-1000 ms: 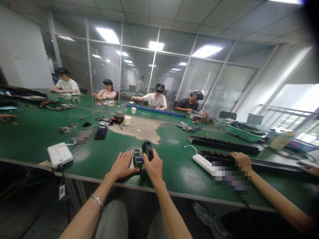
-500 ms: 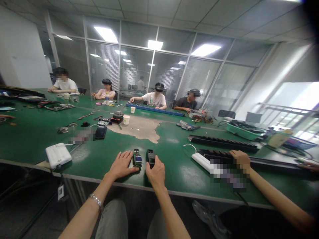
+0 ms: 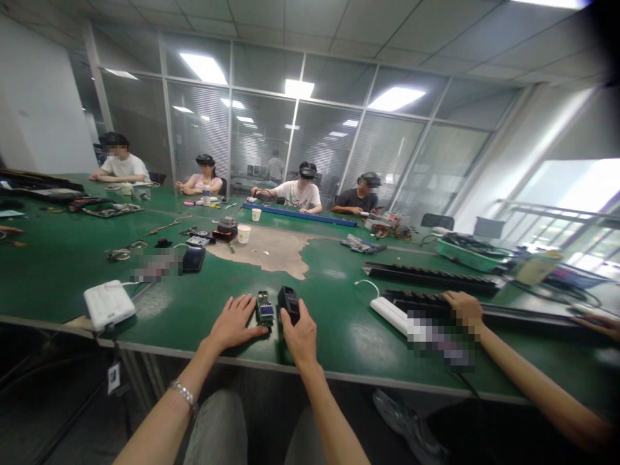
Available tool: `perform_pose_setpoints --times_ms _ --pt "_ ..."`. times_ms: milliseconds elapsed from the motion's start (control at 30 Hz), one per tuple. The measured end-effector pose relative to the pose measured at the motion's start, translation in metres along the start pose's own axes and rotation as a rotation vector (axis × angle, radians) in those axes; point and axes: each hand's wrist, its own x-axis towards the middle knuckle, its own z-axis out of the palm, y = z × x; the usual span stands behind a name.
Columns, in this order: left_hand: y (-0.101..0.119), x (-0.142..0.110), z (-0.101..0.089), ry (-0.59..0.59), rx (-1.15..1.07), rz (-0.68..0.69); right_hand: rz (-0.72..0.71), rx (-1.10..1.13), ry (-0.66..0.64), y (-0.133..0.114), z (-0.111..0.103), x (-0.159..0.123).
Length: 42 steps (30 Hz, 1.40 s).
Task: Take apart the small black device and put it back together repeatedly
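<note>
My left hand (image 3: 235,323) rests on the green table (image 3: 184,303) with its fingers spread. Its fingertips and thumb border a small green circuit board (image 3: 265,311), which carries a small bluish screen; whether they touch it I cannot tell. Just to the right, my right hand (image 3: 301,332) grips a black plastic casing (image 3: 289,301) between thumb and fingers. The casing leans to the left and seems raised a little off the table. Its lower part is hidden by my hand.
A white power bank-like box (image 3: 109,305) lies to my left, and a white power strip (image 3: 390,315) to my right. Beyond that strip, another person's hand (image 3: 464,309) touches a long black rail (image 3: 421,302). Paper cups (image 3: 243,234) stand farther back, before several seated people.
My right hand has tilted the black casing and brought it slightly left, closer to the circuit board. My left hand keeps its place beside the board.
</note>
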Motion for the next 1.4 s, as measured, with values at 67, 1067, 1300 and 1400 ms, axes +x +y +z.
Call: perform_pose_setpoints --times_ms 67,1067,1300,1400 --pt "-0.001 0.0 0.001 0.012 0.003 0.006 -0.011 0.058 0.002 -0.017 -0.004 0.006" --pt "-0.005 -0.001 0.006 0.018 -0.006 -0.014 -0.109 -0.141 -0.163 -0.049 0.029 -0.012" --pt "-0.006 0.0 0.006 0.023 -0.007 -0.006 -0.072 -0.116 -0.156 -0.055 0.025 -0.011" --pt "-0.006 0.0 0.006 0.025 -0.019 0.0 -0.067 -0.063 -0.105 -0.062 0.017 -0.002"
